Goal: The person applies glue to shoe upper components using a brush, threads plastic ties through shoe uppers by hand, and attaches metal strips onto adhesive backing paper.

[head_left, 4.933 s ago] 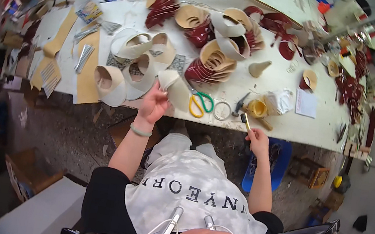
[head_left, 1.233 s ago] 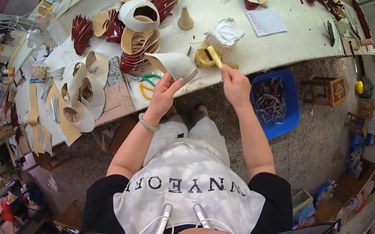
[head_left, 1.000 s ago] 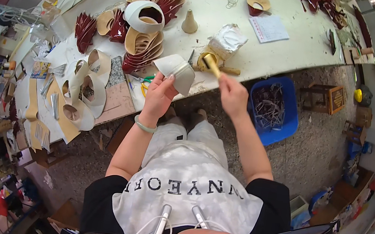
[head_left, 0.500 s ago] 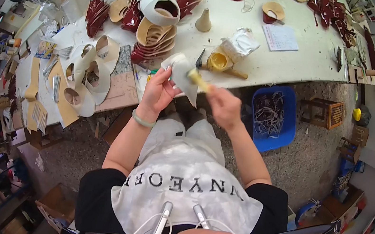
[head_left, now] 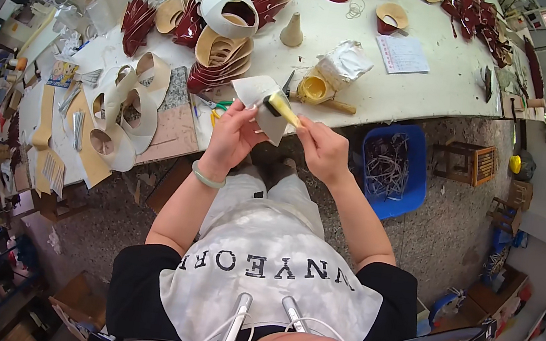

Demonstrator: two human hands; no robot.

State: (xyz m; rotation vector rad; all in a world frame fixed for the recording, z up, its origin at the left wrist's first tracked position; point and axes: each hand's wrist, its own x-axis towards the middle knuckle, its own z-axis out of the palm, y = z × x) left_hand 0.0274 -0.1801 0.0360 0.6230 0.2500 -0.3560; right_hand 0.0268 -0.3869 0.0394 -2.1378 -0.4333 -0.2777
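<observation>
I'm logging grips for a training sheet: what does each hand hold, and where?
The left hand holds a curved white sheet-like piece by its lower-left edge; the right hand, a pale-yellow, black-headed brush by its handle's end.

Between the left hand [head_left: 230,134] and right hand [head_left: 324,151], a white piece [head_left: 254,88] and a brush [head_left: 284,108] take up the gap. Just beyond, a hammer [head_left: 343,106] and yellow pot [head_left: 313,89] crowd the front edge of the table [head_left: 448,94], a pale wrapped block [head_left: 348,60] behind them. Stacked red-and-tan pieces [head_left: 219,69] bar the way ahead-left. Bare tabletop surrounds an upright cone [head_left: 292,31]; a wider bare stretch runs right of the block, between a notepad [head_left: 403,55] and the front edge. Right of the right hand, a blue bin [head_left: 417,185] stands on the floor.
</observation>
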